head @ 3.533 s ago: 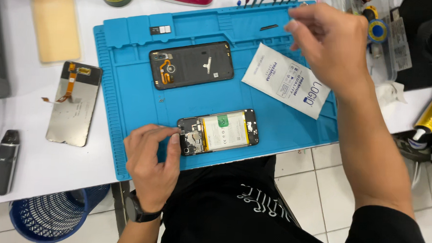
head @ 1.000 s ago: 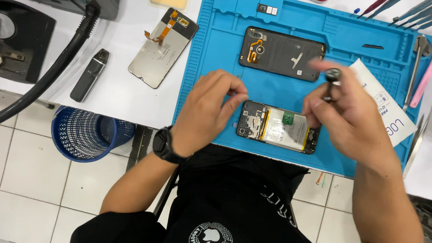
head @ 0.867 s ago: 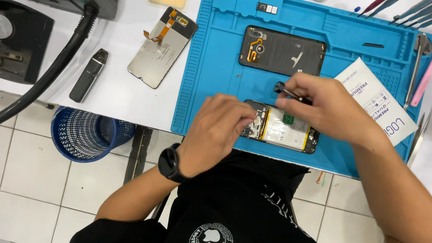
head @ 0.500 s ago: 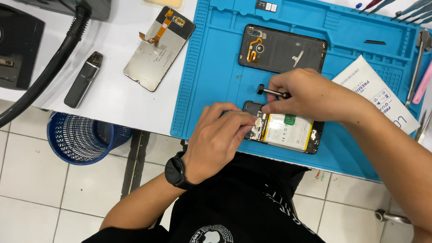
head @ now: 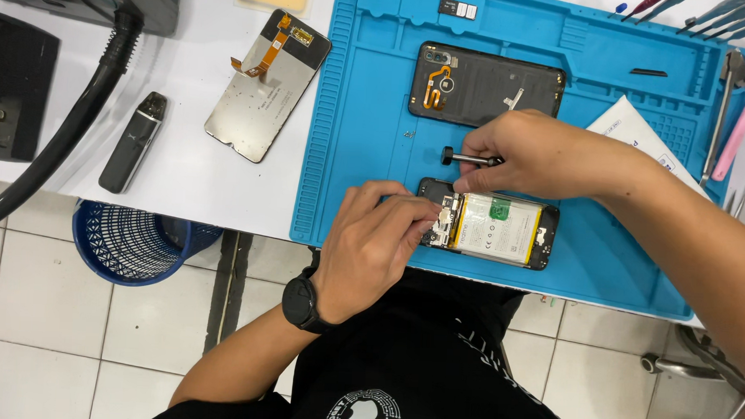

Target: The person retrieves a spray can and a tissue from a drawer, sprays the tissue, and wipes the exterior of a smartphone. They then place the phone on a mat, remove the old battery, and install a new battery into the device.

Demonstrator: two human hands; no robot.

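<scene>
Fingers of right hand [head: 526,153] pinch screwdriver [head: 468,158]; left hand [head: 375,235] steadies opened phone [head: 493,227], white packet [head: 635,137] behind.

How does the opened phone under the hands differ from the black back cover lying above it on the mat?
The opened phone shows a pale battery and bare parts inside; the back cover is a dark shell with an orange flex cable. The left hand and right hand, which grips a screwdriver, are on the phone; the cover lies untouched. Both lie flat on the blue mat.
</scene>
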